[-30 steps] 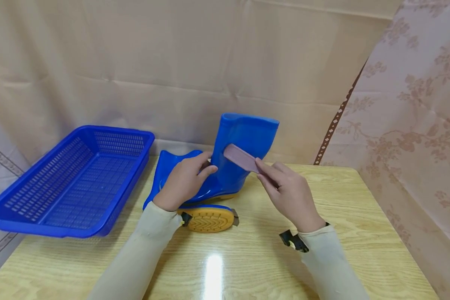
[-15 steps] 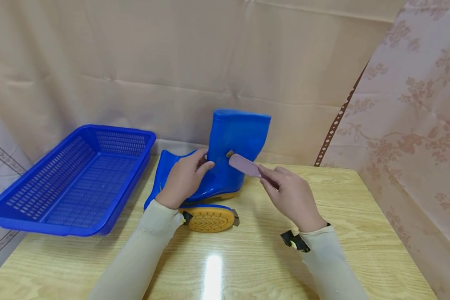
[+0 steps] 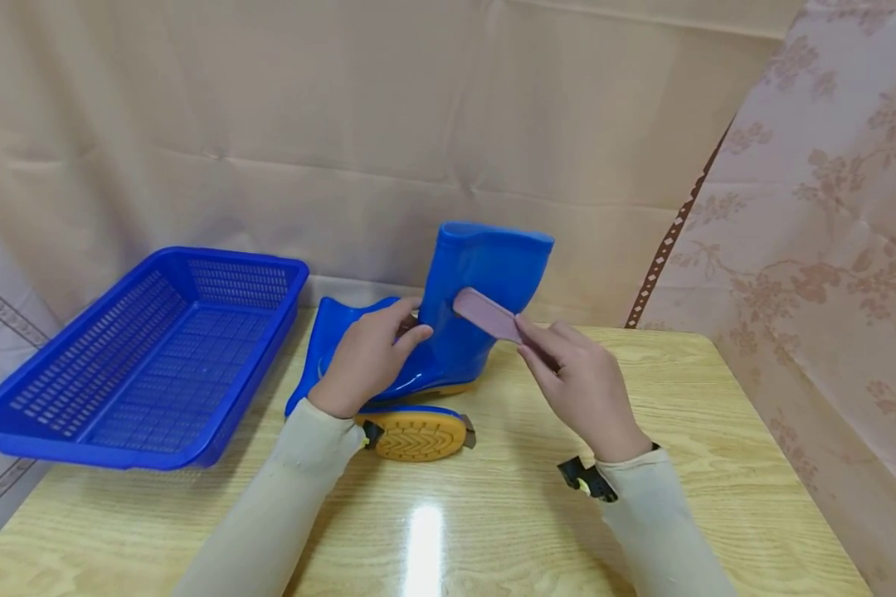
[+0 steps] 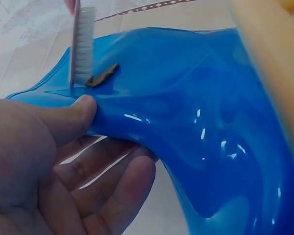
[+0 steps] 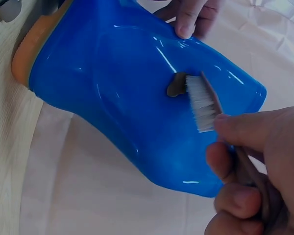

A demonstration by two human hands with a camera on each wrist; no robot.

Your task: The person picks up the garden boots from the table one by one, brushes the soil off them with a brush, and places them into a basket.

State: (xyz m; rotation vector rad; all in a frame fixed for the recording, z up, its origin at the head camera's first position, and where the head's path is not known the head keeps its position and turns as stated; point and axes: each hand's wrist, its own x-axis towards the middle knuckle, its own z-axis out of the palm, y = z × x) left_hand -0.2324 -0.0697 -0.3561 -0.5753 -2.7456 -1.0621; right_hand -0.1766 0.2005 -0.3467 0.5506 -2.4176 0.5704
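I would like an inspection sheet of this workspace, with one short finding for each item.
Surface: wood-grain table, glare near the front.
Job's things: held boot, blue, brown patch on its shaft; pale purple brush, bristles at the patch's edge; second boot on its side, yellow sole showing.
Clutter: blue basket at the left.
Grippers: left hand grips the held boot; right hand pinches the brush.
Cables: nothing seen.
Surroundings: beige curtain behind, floral cloth to the right.

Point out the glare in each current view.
Head: a white streak on the pale yellow wood-grain table; left wrist: small bright highlights on the glossy, brown-marked blue boot; right wrist: thin white lines on that same boot.
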